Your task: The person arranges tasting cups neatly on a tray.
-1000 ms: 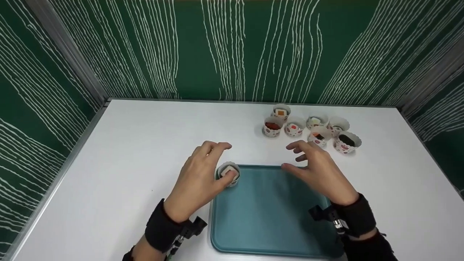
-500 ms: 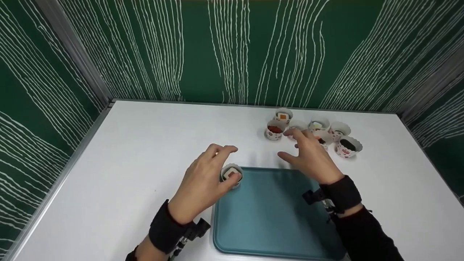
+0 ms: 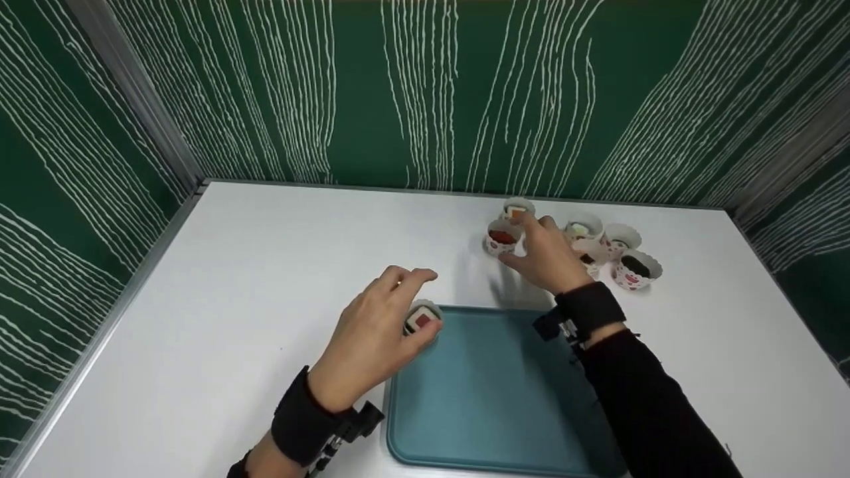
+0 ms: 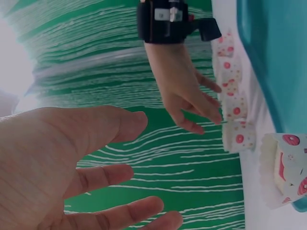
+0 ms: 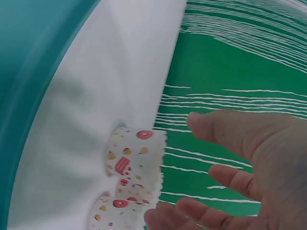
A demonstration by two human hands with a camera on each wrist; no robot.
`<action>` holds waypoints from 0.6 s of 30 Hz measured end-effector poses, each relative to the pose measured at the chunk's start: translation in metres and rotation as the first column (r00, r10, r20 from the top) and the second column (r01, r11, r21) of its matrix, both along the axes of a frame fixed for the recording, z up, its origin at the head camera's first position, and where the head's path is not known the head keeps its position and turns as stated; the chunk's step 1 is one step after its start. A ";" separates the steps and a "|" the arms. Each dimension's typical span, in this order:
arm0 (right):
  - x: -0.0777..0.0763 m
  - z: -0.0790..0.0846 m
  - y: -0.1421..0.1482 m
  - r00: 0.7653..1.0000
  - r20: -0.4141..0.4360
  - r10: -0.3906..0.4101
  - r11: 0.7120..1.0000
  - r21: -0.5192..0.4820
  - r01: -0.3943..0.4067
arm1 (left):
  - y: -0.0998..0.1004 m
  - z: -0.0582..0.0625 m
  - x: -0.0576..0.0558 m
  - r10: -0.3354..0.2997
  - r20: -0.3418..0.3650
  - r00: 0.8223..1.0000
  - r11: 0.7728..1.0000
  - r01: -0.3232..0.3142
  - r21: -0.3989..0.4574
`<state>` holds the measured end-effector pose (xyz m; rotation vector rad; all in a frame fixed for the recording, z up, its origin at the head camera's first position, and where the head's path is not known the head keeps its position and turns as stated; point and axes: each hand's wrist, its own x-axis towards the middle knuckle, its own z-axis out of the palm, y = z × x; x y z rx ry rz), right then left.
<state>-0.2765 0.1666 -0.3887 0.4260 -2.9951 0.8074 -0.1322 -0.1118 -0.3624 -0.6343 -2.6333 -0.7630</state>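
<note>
Red-filled cup (image 3: 499, 247): upright, below and left of your right hand (image 3: 548, 259); left hand (image 3: 364, 335) farther off. Fingers (image 3: 530, 226) spread on both, holding nothing.

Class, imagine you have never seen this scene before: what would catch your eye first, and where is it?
The green wall behind the table, streaked with wavy white lines, probably draws the eye first. Next comes the teal tray in the lower middle, with one patterned paper cup at its far left corner, near the left hand. Toward the back right, the right hand hovers by a cluster of similar cups.
</note>
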 end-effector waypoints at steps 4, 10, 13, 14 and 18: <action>-0.011 -0.004 -0.004 1.000 0.029 -0.009 1.000 0.013 0.009 | 0.001 -0.001 -0.001 0.004 0.009 1.000 1.000 -0.004 -0.004; -0.020 -0.012 -0.011 0.999 0.026 -0.020 1.000 0.025 0.020 | 0.002 -0.003 -0.001 0.005 0.021 1.000 1.000 -0.005 -0.004; -0.025 -0.016 -0.015 0.999 0.031 -0.042 0.998 0.038 0.041 | 0.003 -0.004 -0.002 -0.002 0.019 1.000 1.000 0.002 -0.002; -0.027 -0.017 -0.016 0.998 0.034 -0.054 0.998 0.045 0.053 | 0.003 -0.004 -0.002 -0.004 0.019 1.000 1.000 0.004 -0.002; -0.033 -0.021 -0.020 0.996 0.031 -0.084 0.994 0.070 0.081 | 0.003 -0.005 -0.003 -0.010 0.019 1.000 1.000 0.010 -0.005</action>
